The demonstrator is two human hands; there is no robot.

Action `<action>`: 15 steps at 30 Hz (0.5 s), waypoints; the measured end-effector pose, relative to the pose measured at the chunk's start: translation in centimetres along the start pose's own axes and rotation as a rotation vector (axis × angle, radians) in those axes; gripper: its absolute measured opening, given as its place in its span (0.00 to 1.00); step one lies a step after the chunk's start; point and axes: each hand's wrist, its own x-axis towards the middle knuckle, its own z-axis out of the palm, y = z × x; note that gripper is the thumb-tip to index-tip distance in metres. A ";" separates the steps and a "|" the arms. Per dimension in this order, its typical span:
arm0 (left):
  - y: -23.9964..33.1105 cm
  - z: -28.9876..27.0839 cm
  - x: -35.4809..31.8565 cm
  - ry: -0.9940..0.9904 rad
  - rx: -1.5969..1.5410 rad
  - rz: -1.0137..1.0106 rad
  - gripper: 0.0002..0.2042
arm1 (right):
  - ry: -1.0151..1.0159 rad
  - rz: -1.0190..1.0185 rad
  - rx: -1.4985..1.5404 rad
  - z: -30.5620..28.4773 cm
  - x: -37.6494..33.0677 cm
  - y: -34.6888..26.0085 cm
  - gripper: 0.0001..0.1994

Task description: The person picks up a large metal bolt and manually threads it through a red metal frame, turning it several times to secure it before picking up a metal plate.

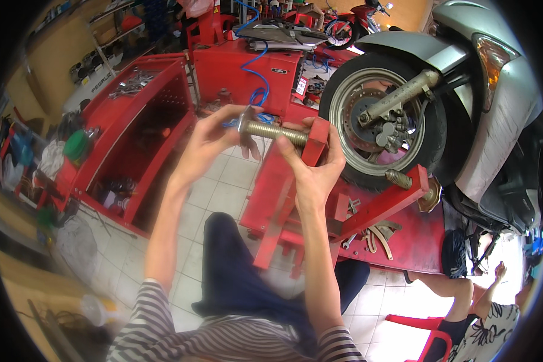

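Observation:
My left hand [214, 137] is closed round the flanged metal head of a thick threaded clamp bolt [265, 131]. The bolt lies nearly level and its right end meets the end of a red metal clamp arm [317, 142]. My right hand [318, 175] wraps that arm end, with the thumb against the bolt's thread. To the right, a second threaded bolt [398, 178] passes through another red arm [383, 208] of the same stand, with its flanged head on the far side. The front wheel [344, 148] of a silver scooter stands behind the arms.
A red tool cart [136, 114] with open shelves stands at the left. Wrenches and curved metal parts [377, 238] lie on the red lift platform [416, 244]. A blue air hose [256, 66] hangs behind. Another person [464, 308] sits at the lower right on a red chair [410, 321].

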 end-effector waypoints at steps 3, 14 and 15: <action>-0.8 -0.2 0.4 0.002 -0.021 -0.064 0.27 | 0.052 0.031 -0.040 0.3 -0.3 -0.4 0.20; 0.9 0.2 -0.2 -0.081 -0.115 0.002 0.33 | 0.088 0.071 -0.001 0.5 -0.2 -0.4 0.20; 0.8 0.1 -0.2 -0.081 -0.056 0.029 0.34 | 0.096 0.096 0.019 0.5 -0.2 -0.4 0.20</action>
